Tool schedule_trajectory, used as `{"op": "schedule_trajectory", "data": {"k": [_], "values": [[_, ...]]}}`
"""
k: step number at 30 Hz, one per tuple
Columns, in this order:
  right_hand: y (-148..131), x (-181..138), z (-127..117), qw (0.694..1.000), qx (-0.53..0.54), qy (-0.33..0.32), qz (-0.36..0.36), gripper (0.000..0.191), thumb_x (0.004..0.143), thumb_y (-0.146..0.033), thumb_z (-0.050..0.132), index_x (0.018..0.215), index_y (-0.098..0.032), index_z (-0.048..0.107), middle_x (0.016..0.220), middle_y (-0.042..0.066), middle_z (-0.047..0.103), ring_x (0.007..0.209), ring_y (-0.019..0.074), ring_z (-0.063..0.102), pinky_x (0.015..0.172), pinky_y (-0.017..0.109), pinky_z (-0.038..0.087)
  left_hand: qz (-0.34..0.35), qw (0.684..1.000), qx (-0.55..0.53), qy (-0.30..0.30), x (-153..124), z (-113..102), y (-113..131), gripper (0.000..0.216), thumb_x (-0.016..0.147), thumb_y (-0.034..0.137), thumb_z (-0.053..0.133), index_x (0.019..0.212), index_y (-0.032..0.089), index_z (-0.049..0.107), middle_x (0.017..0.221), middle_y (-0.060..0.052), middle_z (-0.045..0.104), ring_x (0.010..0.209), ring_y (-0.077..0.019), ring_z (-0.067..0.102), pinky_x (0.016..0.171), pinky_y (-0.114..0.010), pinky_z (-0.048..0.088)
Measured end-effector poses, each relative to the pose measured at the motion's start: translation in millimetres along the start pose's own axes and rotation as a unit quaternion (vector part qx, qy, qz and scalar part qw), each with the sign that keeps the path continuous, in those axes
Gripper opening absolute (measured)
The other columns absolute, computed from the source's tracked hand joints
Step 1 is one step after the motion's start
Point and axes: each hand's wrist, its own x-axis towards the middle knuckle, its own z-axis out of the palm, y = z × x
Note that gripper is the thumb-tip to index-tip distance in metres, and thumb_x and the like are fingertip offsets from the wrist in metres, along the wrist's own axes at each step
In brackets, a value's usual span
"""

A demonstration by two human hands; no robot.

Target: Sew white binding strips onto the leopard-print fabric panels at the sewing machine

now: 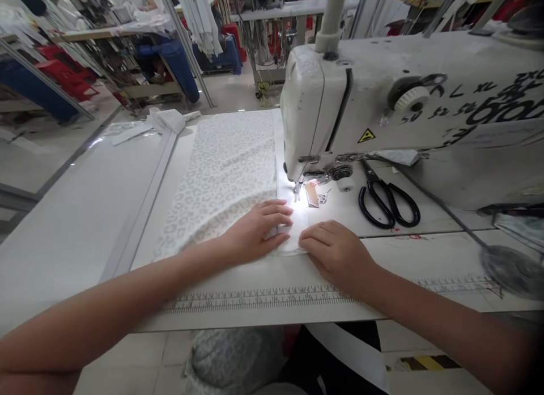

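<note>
Leopard-print fabric (221,168) is lying flat on the white sewing table (76,236), with its edge reaching the needle (297,192) at about 12 o'clock from me. I am pressing it down with my left hand (255,232) and my right hand (335,256), both open and flat with the fingers together. The hands are just apart, and neither is pinching the cloth. My left fingertips (285,209) are resting near the needle, so I am holding them clear of it while smoothing the cloth with even pressure from both palms. The sewing machine (382,103) is filling the view from 12 to 3 o'clock, and its arm is rising just past the needle. Black-handled scissors (389,201) are lying at about 2 o'clock, beside a small paper label (312,194). A printed ruler (255,298) is running along the table's near edge, right below my hands. Red crates (63,72) and a blue bin (174,60) are standing well off at 11 o'clock, out of my way.
</note>
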Motion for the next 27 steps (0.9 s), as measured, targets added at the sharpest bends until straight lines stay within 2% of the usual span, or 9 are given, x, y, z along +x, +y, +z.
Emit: {"op": "schedule_trajectory", "data": {"k": [8, 16, 21, 27], "values": [[29.8, 13.6, 3.0, 0.999, -0.037, -0.016, 0.021, 0.02, 0.089, -0.014, 0.045, 0.094, -0.014, 0.065, 0.096, 0.008, 0.066, 0.091, 0.0214, 0.056, 0.081, 0.037, 0.043, -0.007, 0.999, 0.04, -0.007, 25.9, -8.4, -25.4, 0.021, 0.082, 0.026, 0.057, 0.102, 0.019, 0.058, 0.121, -0.007, 0.057, 0.121, -0.022, 0.045, 0.103, -0.044, 0.037], [38.9, 16.9, 6.6, 0.992, -0.099, -0.033, 0.066, 0.03, 0.089, -0.023, 0.045, 0.113, -0.011, 0.06, 0.11, 0.012, 0.064, 0.102, 0.0268, 0.053, 0.089, 0.044, 0.039, -0.02, 0.997, 0.077, -0.006, 50.6, -20.0, -50.7, 0.018, 0.082, 0.028, 0.057, 0.097, 0.02, 0.06, 0.106, -0.005, 0.06, 0.114, -0.0227, 0.047, 0.097, -0.04, 0.04], [37.4, 16.7, 7.2, 0.992, -0.105, -0.028, 0.069, 0.032, 0.088, -0.022, 0.047, 0.115, -0.01, 0.06, 0.113, 0.013, 0.063, 0.105, 0.0278, 0.052, 0.091, 0.046, 0.039, -0.024, 0.996, 0.085, 0.003, 53.5, -22.6, -51.8, 0.011, 0.081, 0.028, 0.057, 0.085, 0.019, 0.06, 0.104, -0.006, 0.061, 0.114, -0.0236, 0.046, 0.097, -0.042, 0.039], [35.8, 17.3, 6.0, 0.992, -0.096, -0.02, 0.075, 0.03, 0.088, -0.022, 0.047, 0.113, -0.012, 0.06, 0.112, 0.011, 0.063, 0.103, 0.0268, 0.053, 0.089, 0.045, 0.04, -0.021, 0.995, 0.093, 0.006, 51.8, -19.1, -49.5, 0.017, 0.082, 0.032, 0.057, 0.091, 0.019, 0.061, 0.11, -0.006, 0.06, 0.116, -0.0235, 0.046, 0.099, -0.042, 0.037]]}}
